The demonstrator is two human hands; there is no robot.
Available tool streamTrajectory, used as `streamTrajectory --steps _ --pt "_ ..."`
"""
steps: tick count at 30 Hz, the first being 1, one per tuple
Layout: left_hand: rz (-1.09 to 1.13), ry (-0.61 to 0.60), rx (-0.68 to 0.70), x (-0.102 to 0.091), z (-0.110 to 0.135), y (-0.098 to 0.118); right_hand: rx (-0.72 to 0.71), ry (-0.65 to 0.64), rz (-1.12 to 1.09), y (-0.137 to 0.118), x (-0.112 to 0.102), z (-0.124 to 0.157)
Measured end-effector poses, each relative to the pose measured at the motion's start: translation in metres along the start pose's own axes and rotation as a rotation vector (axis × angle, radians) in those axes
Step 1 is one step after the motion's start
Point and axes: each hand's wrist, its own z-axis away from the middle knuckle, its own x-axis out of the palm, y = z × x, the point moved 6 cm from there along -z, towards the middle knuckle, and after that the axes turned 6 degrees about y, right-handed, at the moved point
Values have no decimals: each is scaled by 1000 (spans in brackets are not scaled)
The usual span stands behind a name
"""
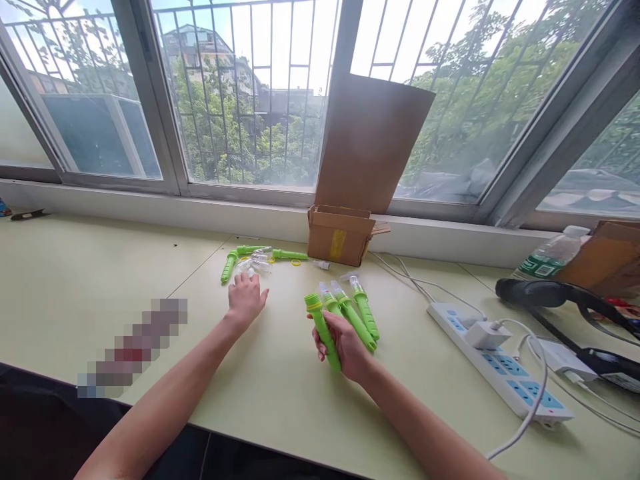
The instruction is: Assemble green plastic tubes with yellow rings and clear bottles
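My right hand (347,347) is wrapped round a green plastic tube (326,337), held tilted, with a threaded top and a yellow ring below it. Beside that hand lie several green tubes with clear tops (365,310), side by side on the table. My left hand (246,300) reaches over the far side of the table, its thumb apart from the fingers. Its fingertips are at a small pile of clear plastic pieces (261,263); they partly hide what they touch. Around the pile lie green tubes without tops (229,267) and a loose yellow ring (296,263).
A small cardboard box (325,243) stands against the sill beyond the parts. A white power strip (495,363) with plugs and cables lies to the right, near a black strapped object (540,293) and a plastic bottle (550,257). A blurred-out patch (133,350) covers something at left.
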Motion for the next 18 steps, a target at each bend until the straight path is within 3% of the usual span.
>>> streamTrajectory --steps 4,8,12,18 --pt "23 -139 -117 12 -8 -25 -5 -22 -3 1 1 0" --pt "89 -261 -96 20 -9 -32 -3 -25 -6 1 0 0" --pt "256 -236 -21 15 -9 -22 -7 -17 10 1 0 0" --pt "781 -123 108 -1 -5 7 -128 -13 129 -3 4 2"
